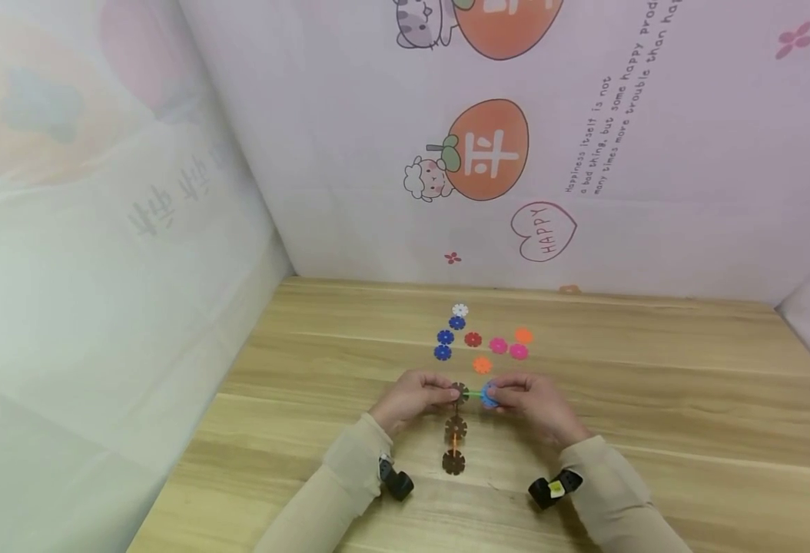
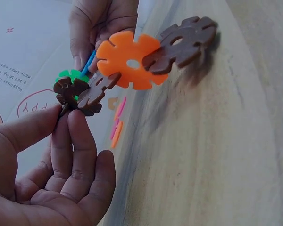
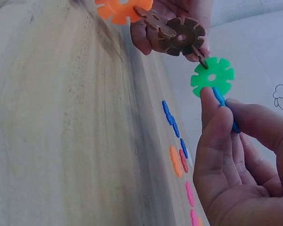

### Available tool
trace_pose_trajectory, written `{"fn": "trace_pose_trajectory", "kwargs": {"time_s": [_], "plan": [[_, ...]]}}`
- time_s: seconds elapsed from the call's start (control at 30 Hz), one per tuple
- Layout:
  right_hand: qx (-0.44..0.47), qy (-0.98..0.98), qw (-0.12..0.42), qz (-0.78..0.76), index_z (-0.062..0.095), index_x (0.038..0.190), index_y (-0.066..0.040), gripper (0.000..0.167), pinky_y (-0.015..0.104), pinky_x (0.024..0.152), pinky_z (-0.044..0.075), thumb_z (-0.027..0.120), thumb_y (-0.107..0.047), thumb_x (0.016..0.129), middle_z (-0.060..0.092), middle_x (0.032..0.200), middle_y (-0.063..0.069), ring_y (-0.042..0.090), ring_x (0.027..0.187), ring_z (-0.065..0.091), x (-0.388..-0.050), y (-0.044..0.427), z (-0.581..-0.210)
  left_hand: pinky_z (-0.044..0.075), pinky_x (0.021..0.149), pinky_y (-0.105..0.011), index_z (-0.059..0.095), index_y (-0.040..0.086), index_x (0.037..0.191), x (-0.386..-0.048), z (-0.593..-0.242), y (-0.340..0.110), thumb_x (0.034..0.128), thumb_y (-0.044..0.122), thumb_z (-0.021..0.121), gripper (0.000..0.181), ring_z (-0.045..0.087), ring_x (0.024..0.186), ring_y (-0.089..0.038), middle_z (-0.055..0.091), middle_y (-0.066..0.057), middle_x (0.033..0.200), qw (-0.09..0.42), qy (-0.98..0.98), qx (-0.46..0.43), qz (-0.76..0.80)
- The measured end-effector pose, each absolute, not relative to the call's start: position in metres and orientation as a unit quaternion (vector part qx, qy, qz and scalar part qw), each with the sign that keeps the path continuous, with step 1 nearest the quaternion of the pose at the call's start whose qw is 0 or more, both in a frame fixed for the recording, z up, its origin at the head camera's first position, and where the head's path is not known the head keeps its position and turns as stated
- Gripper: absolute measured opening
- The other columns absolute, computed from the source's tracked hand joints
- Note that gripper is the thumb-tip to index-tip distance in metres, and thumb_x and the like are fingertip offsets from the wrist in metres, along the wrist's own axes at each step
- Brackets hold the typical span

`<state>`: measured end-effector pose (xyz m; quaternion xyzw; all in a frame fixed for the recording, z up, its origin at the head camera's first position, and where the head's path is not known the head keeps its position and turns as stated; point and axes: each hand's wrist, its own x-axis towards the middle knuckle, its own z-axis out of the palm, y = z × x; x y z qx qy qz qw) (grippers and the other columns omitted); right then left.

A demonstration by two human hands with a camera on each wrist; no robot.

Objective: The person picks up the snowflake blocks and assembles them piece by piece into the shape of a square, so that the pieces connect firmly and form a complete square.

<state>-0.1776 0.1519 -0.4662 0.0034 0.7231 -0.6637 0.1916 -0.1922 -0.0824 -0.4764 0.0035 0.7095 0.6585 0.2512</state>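
Note:
A chain of slotted snowflake discs hangs between both hands above the table. My left hand (image 1: 408, 399) pinches a brown disc (image 2: 70, 89) between thumb and fingertips. From it the chain runs toward me through another brown disc (image 1: 456, 428), an orange disc (image 2: 115, 52) and a brown end disc (image 1: 454, 462). A green disc (image 3: 224, 75) joins the brown part on the right side. The light blue disc (image 3: 218, 96) is pinched by my right hand (image 1: 539, 403) at the green disc's edge; fingers partly hide how far its slot goes in.
Loose discs lie beyond the hands: several dark blue ones (image 1: 445, 337), a white one (image 1: 463, 309), a red one (image 1: 473, 339), pink ones (image 1: 498, 346) and orange ones (image 1: 483, 365). The wooden table (image 1: 294, 430) meets printed cloth walls (image 1: 350, 153) at the back and left.

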Motion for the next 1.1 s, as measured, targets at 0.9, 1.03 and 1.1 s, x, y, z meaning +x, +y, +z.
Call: {"fn": "trace_pose_trajectory", "kwargs": {"time_s": [0.9, 1.03, 1.1], "plan": [[0.053, 0.698, 0.202, -0.684, 0.062, 0.117, 0.010, 0.030, 0.023, 0.076, 0.060, 0.067, -0.005, 0.092, 0.074, 0.095, 0.006, 0.013, 0.084, 0.070, -0.176, 0.141, -0.470, 0.061, 0.081, -0.029, 0.070, -0.001, 0.100, -0.192, -0.479, -0.083, 0.0848, 0.004, 0.073, 0.016, 0.069, 0.079, -0.013, 0.074, -0.009, 0.095, 0.260, 0.686, -0.017, 0.679], [0.042, 0.693, 0.210, -0.688, 0.062, 0.120, 0.008, 0.034, 0.024, 0.082, 0.060, 0.068, -0.009, 0.092, 0.073, 0.100, 0.004, 0.013, 0.088, 0.069, -0.177, 0.145, -0.471, 0.060, 0.083, -0.029, 0.070, -0.001, 0.101, -0.192, -0.478, -0.083, 0.0851, 0.006, 0.074, 0.018, 0.069, 0.082, -0.013, 0.073, -0.008, 0.097, 0.261, 0.686, -0.008, 0.679], [0.035, 0.694, 0.212, -0.687, 0.060, 0.124, 0.007, 0.038, 0.025, 0.085, 0.059, 0.067, -0.015, 0.094, 0.072, 0.102, 0.004, 0.013, 0.091, 0.069, -0.178, 0.148, -0.472, 0.059, 0.084, -0.030, 0.070, -0.001, 0.102, -0.192, -0.478, -0.084, 0.0856, 0.006, 0.073, 0.018, 0.068, 0.083, -0.013, 0.073, -0.007, 0.098, 0.260, 0.686, -0.004, 0.680]]}}
